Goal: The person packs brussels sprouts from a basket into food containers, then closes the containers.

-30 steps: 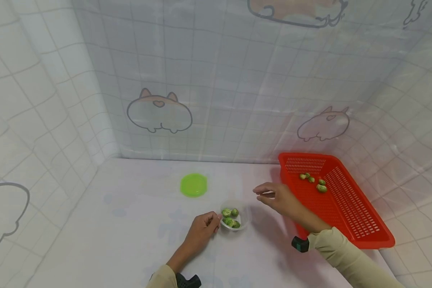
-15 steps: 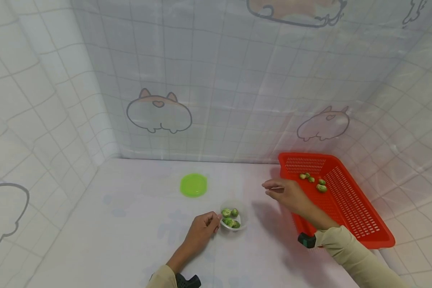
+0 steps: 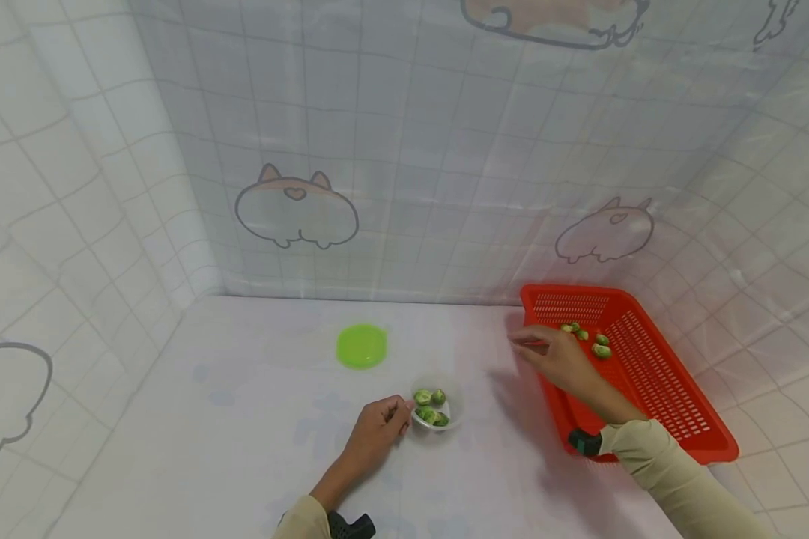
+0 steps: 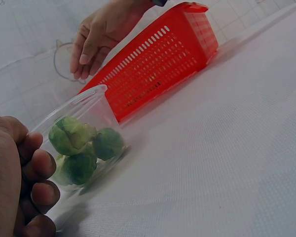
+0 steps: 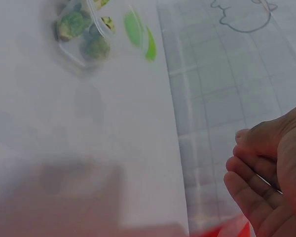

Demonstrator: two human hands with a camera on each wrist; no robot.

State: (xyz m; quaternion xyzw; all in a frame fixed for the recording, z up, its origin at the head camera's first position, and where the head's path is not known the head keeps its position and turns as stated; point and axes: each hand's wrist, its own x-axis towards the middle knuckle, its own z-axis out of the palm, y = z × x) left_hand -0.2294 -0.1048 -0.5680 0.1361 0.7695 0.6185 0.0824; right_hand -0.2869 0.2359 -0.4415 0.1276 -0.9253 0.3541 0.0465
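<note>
A clear plastic tub point(image 3: 453, 408) with several Brussels sprouts point(image 3: 428, 416) in it stands on the table. My left hand point(image 3: 376, 432) pinches the tub's left rim, its other fingers curled beside the wall; in the left wrist view the hand point(image 4: 12, 182) covers part of that side. Over the left edge of a red plastic basket point(image 3: 697, 408) hovers my right hand point(image 3: 558, 361), with loosely bent fingers and nothing between them. Several more Brussels sprouts point(image 3: 601, 350) lie in the basket's far end, just beyond that hand.
A bright green round lid point(image 3: 362, 346) lies flat behind the tub, to its left. The white table point(image 3: 256, 419) meets a patterned sheet wall point(image 3: 438, 247) at the back. Similar sheets hang at both sides, the right one close to the basket.
My right hand has moved right, away from the tub and over the basket's left edge. My left hand and the tub have stayed in place.
</note>
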